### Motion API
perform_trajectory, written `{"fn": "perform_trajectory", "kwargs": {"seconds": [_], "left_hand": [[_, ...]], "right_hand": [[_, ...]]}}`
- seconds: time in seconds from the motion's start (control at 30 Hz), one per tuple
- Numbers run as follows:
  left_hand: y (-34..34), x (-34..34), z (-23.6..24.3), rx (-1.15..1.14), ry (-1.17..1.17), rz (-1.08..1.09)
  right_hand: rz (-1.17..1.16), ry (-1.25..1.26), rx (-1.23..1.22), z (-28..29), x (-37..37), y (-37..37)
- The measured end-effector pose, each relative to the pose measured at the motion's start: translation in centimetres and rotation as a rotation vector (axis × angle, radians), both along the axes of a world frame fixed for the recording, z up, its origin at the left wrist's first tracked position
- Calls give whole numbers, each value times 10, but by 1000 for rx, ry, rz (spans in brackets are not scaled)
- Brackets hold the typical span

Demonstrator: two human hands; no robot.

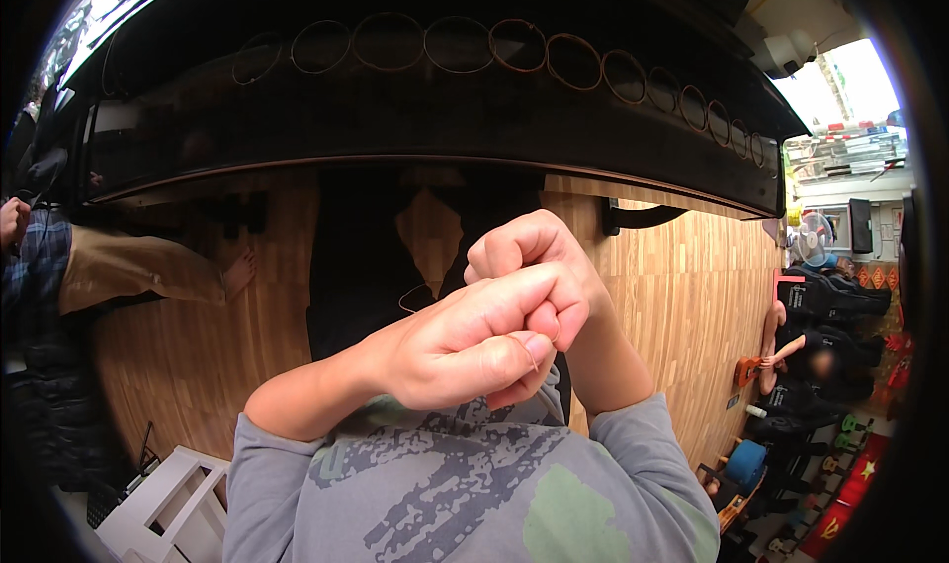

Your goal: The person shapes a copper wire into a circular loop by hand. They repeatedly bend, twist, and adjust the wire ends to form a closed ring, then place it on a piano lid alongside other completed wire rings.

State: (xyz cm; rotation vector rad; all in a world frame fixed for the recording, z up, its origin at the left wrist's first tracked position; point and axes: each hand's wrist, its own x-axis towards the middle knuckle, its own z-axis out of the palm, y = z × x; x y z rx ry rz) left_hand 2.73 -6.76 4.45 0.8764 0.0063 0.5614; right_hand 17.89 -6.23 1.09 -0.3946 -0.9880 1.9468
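Note:
In front of my chest, my left hand [450, 355] lies across my right hand [534, 242], and the two touch. The left fingers are closed, with the thumb pressed to the forefinger and a fine strand showing at the thumb tip. A thin string [403, 299] curves out beside my left wrist; most of it is hidden by the hands. My right fingers are curled into a closed grip, and what lies inside them is hidden. Beyond the hands, several coiled wire strings [573, 86], silvery and copper-coloured, rest in a row on a glossy black piano [425, 128].
A person's leg and bare foot [237, 271] are at the left. At the right, a person holds a small orange guitar-like instrument [748, 370] near black chairs. A white stool [148, 514] stands at lower left on the wooden floor [682, 296]; a fan [814, 235] is at the far right.

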Motion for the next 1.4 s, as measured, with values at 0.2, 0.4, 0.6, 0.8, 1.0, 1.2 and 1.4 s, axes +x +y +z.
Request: {"fn": "perform_trajectory", "kwargs": {"seconds": [0.2, 0.4, 0.6, 0.8, 1.0, 1.2, 1.4], "left_hand": [[1, 0, -1, 88, 31, 40], [0, -1, 2, 47, 50, 9], [-2, -2, 4, -2, 45, -27], [-2, -1, 6, 38, 46, -7], [-3, -2, 6, 42, 57, 8], [-5, -2, 7, 3, 73, 20], [-6, -4, 5, 0, 71, 20]], "right_hand": [[12, 32, -28, -3, -2, -1], [7, 9, -15, 0, -1, -1], [-1, -65, 37, 7, 4, 0], [-48, -144, 90, 6, 8, -1], [-122, -218, 211, 9, 11, -1], [-181, -260, 280, 11, 12, -2], [-208, -312, 344, 13, 15, -2]]}}
